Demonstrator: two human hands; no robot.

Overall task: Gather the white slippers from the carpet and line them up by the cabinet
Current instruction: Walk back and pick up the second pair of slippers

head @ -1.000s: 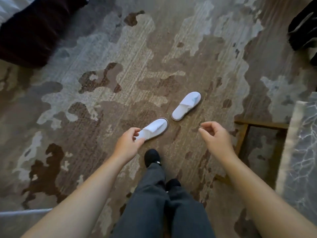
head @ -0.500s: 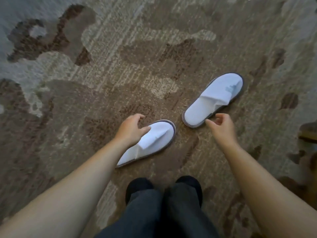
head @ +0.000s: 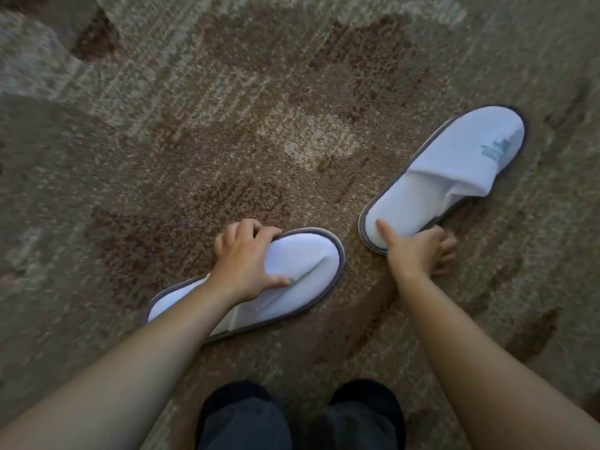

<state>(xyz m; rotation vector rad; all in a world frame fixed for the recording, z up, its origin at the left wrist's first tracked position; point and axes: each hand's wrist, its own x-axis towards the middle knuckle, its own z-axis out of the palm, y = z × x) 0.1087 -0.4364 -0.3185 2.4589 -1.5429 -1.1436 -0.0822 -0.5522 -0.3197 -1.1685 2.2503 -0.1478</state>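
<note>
Two white slippers with grey rims lie flat on the patterned carpet. The nearer slipper (head: 302, 264) points up and right; my left hand (head: 246, 264) lies over its toe cover, fingers curled around the far rim and thumb on the white upper. The farther slipper (head: 454, 170) has a small blue logo on its toe. My right hand (head: 418, 251) is at its heel, thumb on the insole and fingers going under the near rim. Both slippers still rest on the carpet. No cabinet is in view.
The brown, beige and grey patterned carpet (head: 259, 108) fills the whole view. My own legs in dark trousers (head: 298, 417) are at the bottom centre, just behind the slippers.
The view has dropped much closer to the floor. Both hands went from hovering above the slippers to touching them, the left closing over the nearer toe, the right reaching the farther heel.
</note>
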